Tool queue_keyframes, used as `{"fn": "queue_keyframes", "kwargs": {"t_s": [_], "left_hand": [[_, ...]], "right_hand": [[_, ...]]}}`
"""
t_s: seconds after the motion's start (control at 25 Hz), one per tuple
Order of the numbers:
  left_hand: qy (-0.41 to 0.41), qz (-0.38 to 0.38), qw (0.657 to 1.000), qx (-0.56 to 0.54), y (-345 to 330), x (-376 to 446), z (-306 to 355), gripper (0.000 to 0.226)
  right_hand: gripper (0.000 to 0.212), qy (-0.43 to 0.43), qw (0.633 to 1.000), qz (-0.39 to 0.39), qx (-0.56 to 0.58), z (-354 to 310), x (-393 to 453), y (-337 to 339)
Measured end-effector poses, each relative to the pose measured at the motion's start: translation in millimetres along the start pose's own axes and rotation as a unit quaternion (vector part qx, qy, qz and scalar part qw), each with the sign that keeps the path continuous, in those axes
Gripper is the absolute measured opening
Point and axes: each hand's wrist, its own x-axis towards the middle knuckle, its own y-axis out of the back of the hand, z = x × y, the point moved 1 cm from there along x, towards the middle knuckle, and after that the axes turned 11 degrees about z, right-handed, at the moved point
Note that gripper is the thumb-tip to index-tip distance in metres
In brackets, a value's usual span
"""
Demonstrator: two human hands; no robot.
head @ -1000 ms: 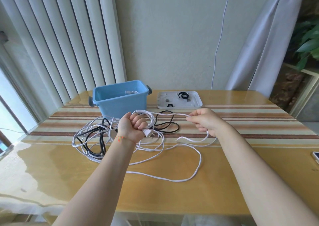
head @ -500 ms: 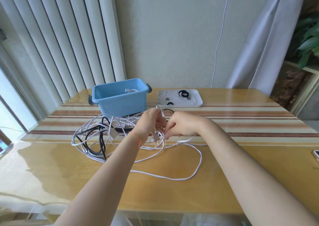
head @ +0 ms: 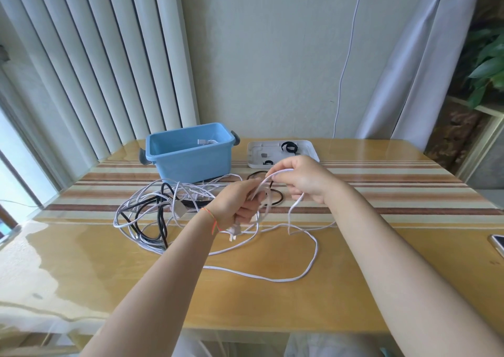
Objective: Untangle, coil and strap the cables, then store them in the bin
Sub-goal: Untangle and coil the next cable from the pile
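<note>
A long white cable loops across the wooden table. My left hand grips several turns of it, and its white plug hangs just below the fist. My right hand pinches a raised loop of the same cable, a little right of and above the left hand. To the left lies a tangle of white and black cables. A blue bin stands behind the tangle with a coiled cable inside.
A white tray with black straps sits right of the bin. A black cable loop lies behind my hands. A phone rests at the table's right edge. A thin cord hangs down the wall behind.
My hands came together half a second ago and have parted again; the right hand has lifted a new loop up and to the right. The left fist still holds the gathered turns.
</note>
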Motion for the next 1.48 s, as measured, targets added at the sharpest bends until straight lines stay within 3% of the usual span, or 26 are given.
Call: {"fn": "queue_keyframes", "kwargs": {"t_s": [0.12,0.2,0.32,0.44,0.52,0.6,0.68,0.76,0.8,0.88,1.0,1.08,1.2,1.32,1.48], "left_hand": [[0.022,-0.098,0.993,-0.069,2,-7,-3,0.053],[0.011,-0.12,0.958,-0.258,5,-5,-3,0.051],[0.021,-0.005,0.854,-0.52,22,11,-8,0.057],[0.039,0.13,0.788,-0.601,44,21,-19,0.066],[0.033,0.161,0.774,-0.612,48,23,-20,0.057],[0.014,0.17,0.787,-0.593,41,23,-13,0.05],[-0.013,0.187,0.839,-0.511,26,20,-4,0.045],[-0.052,0.2,0.918,-0.339,12,16,3,0.044],[-0.071,0.194,0.949,-0.237,5,13,5,0.044],[-0.089,0.158,0.981,-0.075,1,10,4,0.046],[-0.107,0.09,0.99,0.016,2,11,2,0.045],[-0.103,0.115,0.988,-0.007,3,13,3,0.044],[-0.046,0.191,0.972,-0.131,9,15,4,0.043],[-0.064,0.231,0.966,-0.097,14,15,4,0.041],[-0.102,0.185,0.973,-0.095,3,14,2,0.035]], "right_hand": [[0.008,-0.045,0.997,0.021,0.059,9,2,4],[0.014,-0.071,0.995,0.012,0.062,18,4,5],[0.013,-0.108,0.992,0.036,0.063,35,9,10],[0.009,-0.121,0.987,0.101,0.028,46,12,21],[0.011,-0.095,0.987,0.117,-0.064,46,13,24],[0.012,-0.036,0.959,0.069,-0.272,37,8,19],[0.009,0.01,0.913,-0.06,-0.403,20,0,5],[0.013,0.054,0.899,-0.155,-0.407,4,-6,-7],[0.014,0.077,0.909,-0.169,-0.373,-3,-8,-11],[0.018,0.111,0.947,-0.141,-0.267,-13,-9,-14],[0.023,0.109,0.973,-0.08,-0.186,-14,-7,-14],[0.027,0.099,0.968,-0.094,-0.209,-14,-8,-15],[0.025,0.068,0.926,-0.108,-0.356,-17,-13,-10],[0.027,0.034,0.908,-0.072,-0.411,-23,-17,-7],[0.026,0.058,0.916,-0.127,-0.377,-32,-25,-19]]}}
